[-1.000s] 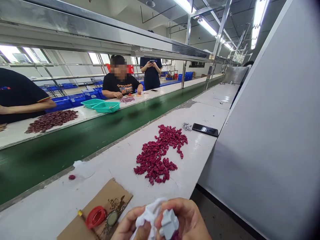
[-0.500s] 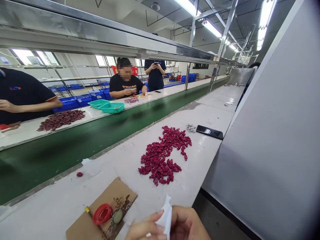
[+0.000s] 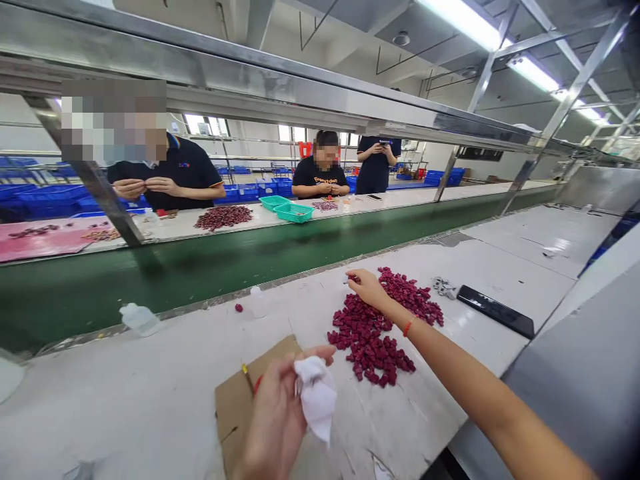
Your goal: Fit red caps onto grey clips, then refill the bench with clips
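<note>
My left hand (image 3: 283,407) holds a crumpled white cloth (image 3: 318,400) between thumb and fingers, above a piece of brown cardboard (image 3: 230,400). My right hand (image 3: 367,287) reaches out over the far left edge of a pile of dark red pieces (image 3: 373,340). Its fingertips are pinched together, and a small greyish thing shows at them, too small to name. Behind my left hand, part of a red ring (image 3: 258,384) and a yellow-tipped stick (image 3: 245,369) show on the cardboard.
Small white bottles (image 3: 140,320) and one red piece (image 3: 239,308) lie near the green belt (image 3: 210,267). Grey pieces (image 3: 443,287) and a black phone (image 3: 495,311) are at right. Across the belt, people work beside green baskets (image 3: 295,213); one stands holding a phone.
The view has swung left. My right hand has left the white cloth and stretched forward past the red pile; my left hand has kept the cloth.
</note>
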{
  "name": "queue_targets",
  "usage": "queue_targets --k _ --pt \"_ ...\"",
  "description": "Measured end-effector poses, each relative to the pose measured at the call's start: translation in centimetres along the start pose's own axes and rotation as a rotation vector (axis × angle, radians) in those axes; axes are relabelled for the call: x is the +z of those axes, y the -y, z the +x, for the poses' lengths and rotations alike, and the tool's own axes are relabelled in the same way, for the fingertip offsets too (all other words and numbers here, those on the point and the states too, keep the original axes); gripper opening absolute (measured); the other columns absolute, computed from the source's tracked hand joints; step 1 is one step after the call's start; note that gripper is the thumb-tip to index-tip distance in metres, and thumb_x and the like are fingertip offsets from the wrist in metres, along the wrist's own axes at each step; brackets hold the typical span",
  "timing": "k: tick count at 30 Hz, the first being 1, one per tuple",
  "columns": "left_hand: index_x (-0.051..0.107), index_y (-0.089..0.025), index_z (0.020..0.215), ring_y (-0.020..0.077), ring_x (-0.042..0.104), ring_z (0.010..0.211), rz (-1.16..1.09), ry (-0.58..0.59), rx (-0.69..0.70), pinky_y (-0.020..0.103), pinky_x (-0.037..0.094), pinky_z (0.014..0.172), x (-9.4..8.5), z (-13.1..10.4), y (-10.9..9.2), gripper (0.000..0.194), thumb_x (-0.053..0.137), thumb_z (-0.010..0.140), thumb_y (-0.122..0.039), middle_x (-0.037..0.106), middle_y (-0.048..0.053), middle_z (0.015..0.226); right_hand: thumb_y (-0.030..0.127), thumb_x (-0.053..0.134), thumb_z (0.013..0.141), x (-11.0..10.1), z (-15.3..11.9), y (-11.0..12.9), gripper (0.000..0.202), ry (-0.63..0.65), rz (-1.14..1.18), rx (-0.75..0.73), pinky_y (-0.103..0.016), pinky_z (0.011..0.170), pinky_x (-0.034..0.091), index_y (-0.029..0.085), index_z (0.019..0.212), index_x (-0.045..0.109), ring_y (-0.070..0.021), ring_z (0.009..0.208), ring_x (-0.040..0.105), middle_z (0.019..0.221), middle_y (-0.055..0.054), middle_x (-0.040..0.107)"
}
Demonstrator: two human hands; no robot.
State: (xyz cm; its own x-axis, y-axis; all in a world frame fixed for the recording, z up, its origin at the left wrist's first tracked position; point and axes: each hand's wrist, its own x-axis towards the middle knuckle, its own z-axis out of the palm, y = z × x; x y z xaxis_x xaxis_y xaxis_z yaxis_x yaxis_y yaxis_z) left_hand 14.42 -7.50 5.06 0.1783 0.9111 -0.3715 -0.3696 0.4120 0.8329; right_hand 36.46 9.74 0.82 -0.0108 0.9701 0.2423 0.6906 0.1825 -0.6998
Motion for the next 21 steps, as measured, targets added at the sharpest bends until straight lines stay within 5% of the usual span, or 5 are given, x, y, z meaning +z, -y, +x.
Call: queue_targets --k 4,8,13,21 --pt "0.067 -0.013 0.097 0.0118 0.046 0.054 0.174 0.064 -0.042 0.027 0.038 0.052 0.0 4.7 -2.9 0.072 0.025 0.085 -0.07 0.054 0.002 0.068 0.032 0.059 0.094 2.1 2.4 -2.9 0.025 0.157 -0.119 -0.023 -0.044 0.092 0.051 0.016 0.113 0.06 -0.0214 0.104 0.061 0.117 -0.008 0.061" --pt "0.057 -0.015 0.109 0.014 0.057 0.074 0.484 0.058 0.082 0.033 0.049 0.072 -0.7 11.1 -4.0 0.036 0.048 0.092 -0.046 0.06 0.002 0.088 0.033 0.059 0.094 1.3 2.4 -4.9 0.029 0.211 -0.184 -0.024 -0.044 0.09 0.052 0.016 0.118 0.058 -0.0215 0.104 0.061 0.119 -0.008 0.06" --pt "0.057 -0.015 0.109 0.0156 0.062 0.08 0.993 0.083 0.148 0.037 0.053 0.076 -1.0 17.7 -2.4 0.029 0.057 0.09 -0.037 0.063 0.004 0.097 0.032 0.058 0.095 -0.2 2.3 -6.4 0.027 0.231 -0.232 -0.008 -0.042 0.087 0.054 0.016 0.117 0.058 -0.0199 0.099 0.063 0.113 -0.007 0.062" --pt "0.059 -0.016 0.109 0.0222 0.058 0.106 1.565 0.1 0.356 0.047 0.049 0.093 -0.2 19.2 -1.3 0.029 0.057 0.09 -0.038 0.06 0.008 0.115 0.033 0.06 0.093 1.5 4.0 -5.7 0.021 0.216 -0.296 0.01 -0.039 0.084 0.054 0.015 0.103 0.062 -0.0178 0.092 0.063 0.104 -0.005 0.065"
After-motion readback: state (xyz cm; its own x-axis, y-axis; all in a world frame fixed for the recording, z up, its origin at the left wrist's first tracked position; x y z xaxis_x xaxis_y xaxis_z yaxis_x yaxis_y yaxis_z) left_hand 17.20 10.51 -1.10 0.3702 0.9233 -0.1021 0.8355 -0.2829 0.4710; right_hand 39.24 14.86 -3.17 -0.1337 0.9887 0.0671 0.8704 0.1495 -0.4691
